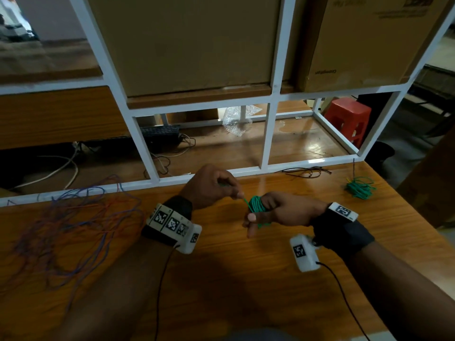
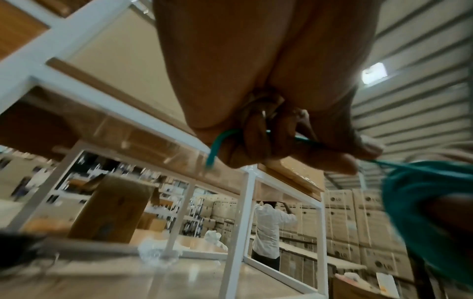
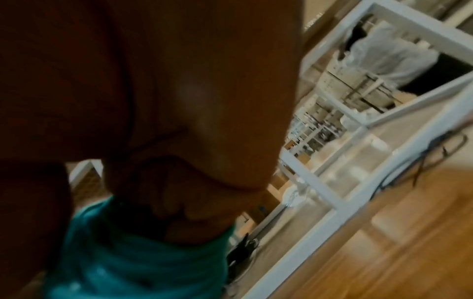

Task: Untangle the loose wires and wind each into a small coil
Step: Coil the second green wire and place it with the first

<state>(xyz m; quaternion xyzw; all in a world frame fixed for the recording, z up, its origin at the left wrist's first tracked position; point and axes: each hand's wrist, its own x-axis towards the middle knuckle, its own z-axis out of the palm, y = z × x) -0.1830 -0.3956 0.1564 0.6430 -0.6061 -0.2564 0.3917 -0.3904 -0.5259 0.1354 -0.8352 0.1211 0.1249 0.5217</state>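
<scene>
A green wire coil [image 1: 256,207] is wound round the fingers of my right hand [image 1: 273,212], held above the wooden table [image 1: 234,279]. My left hand [image 1: 216,185] pinches the wire's loose end [image 2: 307,141] just left of the coil, with a short tail [image 2: 215,149] sticking out past the curled fingers. The right wrist view shows the green coil [image 3: 143,259] bunched under my right hand's fingers [image 3: 179,212]. A tangle of blue and red wires [image 1: 73,227] lies spread on the table at the left. A finished green bundle [image 1: 360,188] lies at the far right.
A thin black wire [image 1: 307,171] lies along the table's far edge beside the white metal frame [image 1: 266,134]. Cardboard boxes [image 1: 192,43] sit on the shelf behind it. A red stool [image 1: 349,119] stands beyond the frame at the right. A person in white [image 2: 268,226] stands in the background.
</scene>
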